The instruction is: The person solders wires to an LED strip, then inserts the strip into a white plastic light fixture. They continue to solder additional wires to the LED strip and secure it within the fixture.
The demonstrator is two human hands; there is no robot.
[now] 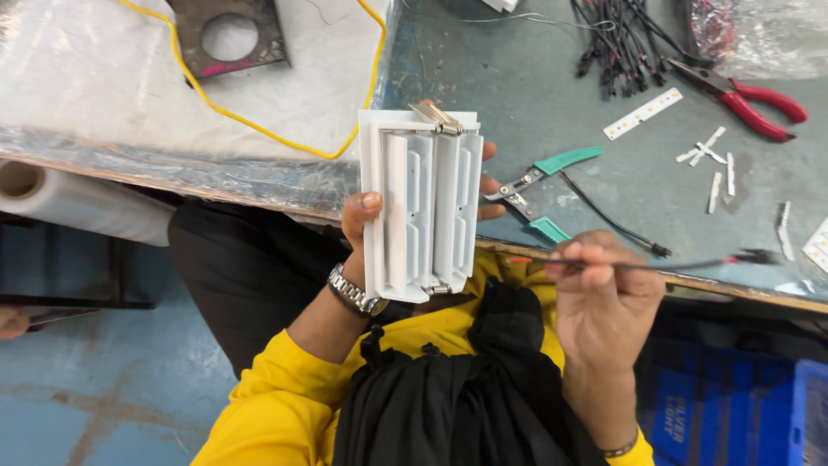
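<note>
My left hand grips a white rectangular finned housing upright, thumb on its left flange, fingertips showing at its right side. A metal spring clip sits at its top edge, another at the bottom. My right hand pinches a thin black wire that runs right to a black and red connector end. A metal watch is on my left wrist.
On the grey bench lie teal-handled cutters, red-handled pliers, a bundle of black wires, white LED strips and small white pieces. A yellow wire loops over plastic sheeting at left. Blue crates sit at lower right.
</note>
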